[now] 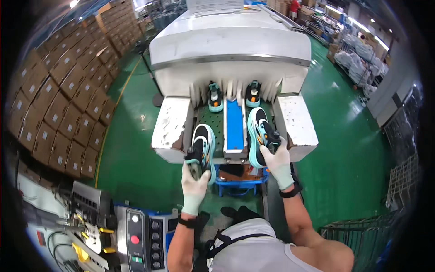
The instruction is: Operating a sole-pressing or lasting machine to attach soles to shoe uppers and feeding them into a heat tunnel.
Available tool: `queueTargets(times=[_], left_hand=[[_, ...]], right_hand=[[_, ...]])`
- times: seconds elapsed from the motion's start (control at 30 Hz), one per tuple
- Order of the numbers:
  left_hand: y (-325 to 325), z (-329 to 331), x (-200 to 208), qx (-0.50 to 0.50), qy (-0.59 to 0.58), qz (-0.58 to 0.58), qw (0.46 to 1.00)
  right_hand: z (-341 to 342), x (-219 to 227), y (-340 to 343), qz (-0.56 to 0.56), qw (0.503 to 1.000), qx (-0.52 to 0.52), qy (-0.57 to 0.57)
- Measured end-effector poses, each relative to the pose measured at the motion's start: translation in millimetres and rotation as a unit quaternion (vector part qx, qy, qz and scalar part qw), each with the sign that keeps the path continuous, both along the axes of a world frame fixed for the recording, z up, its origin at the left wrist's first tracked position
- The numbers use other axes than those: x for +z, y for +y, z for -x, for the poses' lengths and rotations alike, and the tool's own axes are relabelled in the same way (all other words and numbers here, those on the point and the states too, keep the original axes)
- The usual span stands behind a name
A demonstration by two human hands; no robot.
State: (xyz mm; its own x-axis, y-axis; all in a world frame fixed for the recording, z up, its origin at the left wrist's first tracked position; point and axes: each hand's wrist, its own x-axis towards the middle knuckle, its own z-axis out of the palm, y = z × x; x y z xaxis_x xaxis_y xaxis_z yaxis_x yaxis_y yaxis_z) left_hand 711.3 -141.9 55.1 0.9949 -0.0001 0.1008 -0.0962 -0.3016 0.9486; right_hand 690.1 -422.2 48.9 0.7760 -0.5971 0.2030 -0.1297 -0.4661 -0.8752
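My left hand (pixel 195 187), in a white glove, is closed around the heel and ankle opening of a black and white sneaker (pixel 202 140) with a pale turquoise sole. My gloved right hand (pixel 277 162) grips a matching sneaker (pixel 256 124) by its heel end. Both sneakers are tilted on their sides, toes pointing away from me, over the mouth of a white machine (pixel 231 41). Farther in, two more sneakers, a left one (pixel 215 97) and a right one (pixel 253 94), stand at the strip curtain (pixel 233 88). My fingertips are partly hidden by the shoes.
A blue strip (pixel 234 124) divides the machine's two green perforated lanes (pixel 218 131). White side blocks (pixel 170 124) flank them. Below the mouth is a blue cart (pixel 240 183). A control panel (pixel 136 235) stands at lower left. Stacked cartons (pixel 63 104) line the left; bagged goods (pixel 358 63) fill shelves at right.
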Motion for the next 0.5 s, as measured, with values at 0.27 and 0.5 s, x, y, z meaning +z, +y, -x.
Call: queueTargets(times=[0.27, 0.5], left_hand=[[-96, -185, -68, 0.004, -0.218, -0.138, 0.966], [-22, -99, -58, -0.002, -0.163, -0.036, 0.986]], right_hand=[[-180, -23, -33, 0.112, 0.987, -0.043, 0.107], [-157, -26, 51, 0.214, 0.955, 0.053, -0.199]])
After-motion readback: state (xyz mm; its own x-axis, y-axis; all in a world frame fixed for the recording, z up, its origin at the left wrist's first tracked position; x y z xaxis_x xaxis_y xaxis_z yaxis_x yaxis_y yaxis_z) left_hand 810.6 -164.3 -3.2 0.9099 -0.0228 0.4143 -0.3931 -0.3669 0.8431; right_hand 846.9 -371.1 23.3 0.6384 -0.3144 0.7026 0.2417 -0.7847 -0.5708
